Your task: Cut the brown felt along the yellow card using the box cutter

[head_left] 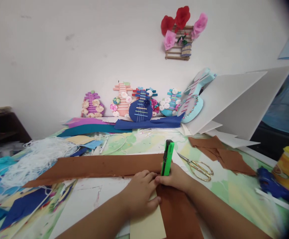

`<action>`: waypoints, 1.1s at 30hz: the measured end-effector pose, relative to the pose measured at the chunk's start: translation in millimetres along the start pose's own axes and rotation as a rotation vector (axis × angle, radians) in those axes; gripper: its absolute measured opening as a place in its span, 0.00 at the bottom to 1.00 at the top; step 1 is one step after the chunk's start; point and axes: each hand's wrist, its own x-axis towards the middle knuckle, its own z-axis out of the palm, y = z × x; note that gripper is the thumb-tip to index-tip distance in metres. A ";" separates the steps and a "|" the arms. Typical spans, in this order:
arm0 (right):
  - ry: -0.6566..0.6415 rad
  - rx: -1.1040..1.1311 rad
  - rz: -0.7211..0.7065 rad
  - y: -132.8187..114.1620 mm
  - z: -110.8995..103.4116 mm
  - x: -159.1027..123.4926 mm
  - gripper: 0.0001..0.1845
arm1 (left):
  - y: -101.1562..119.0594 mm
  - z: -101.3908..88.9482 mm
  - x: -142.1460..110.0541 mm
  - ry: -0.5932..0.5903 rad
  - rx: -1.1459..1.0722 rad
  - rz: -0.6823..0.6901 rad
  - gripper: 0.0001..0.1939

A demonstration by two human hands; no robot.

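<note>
Right hand (175,177) grips green cutter (168,156); left hand (143,192) presses flat.
Brown sheet (175,214), I think, is soft: press near edge.

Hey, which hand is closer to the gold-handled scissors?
Right. The right hand, gripping the green cutter, is just left of the scissors; the left hand is farther left, resting on the cream strip.

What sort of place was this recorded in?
Probably a craft room or home craft corner, judging by the colourful model lutes, gold-handled scissors and loose brown pieces of sheet material.
</note>
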 end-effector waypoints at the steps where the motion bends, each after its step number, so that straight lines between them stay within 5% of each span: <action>1: 0.002 -0.003 -0.006 1.4 0.4 0.1 0.12 | 0.0 -0.4 0.1 0.002 0.000 0.000 0.19; 14: 0.136 0.225 -0.017 11.8 -2.6 4.1 0.20 | -1.2 3.6 -0.6 0.003 0.050 0.007 0.19; 20: -0.036 0.324 -0.062 10.2 -2.7 3.6 0.23 | -1.3 1.9 -1.0 0.011 0.043 0.002 0.18; 33: 0.002 -0.071 0.019 -8.3 1.4 -8.2 0.10 | -1.4 0.5 0.7 0.012 0.000 0.001 0.15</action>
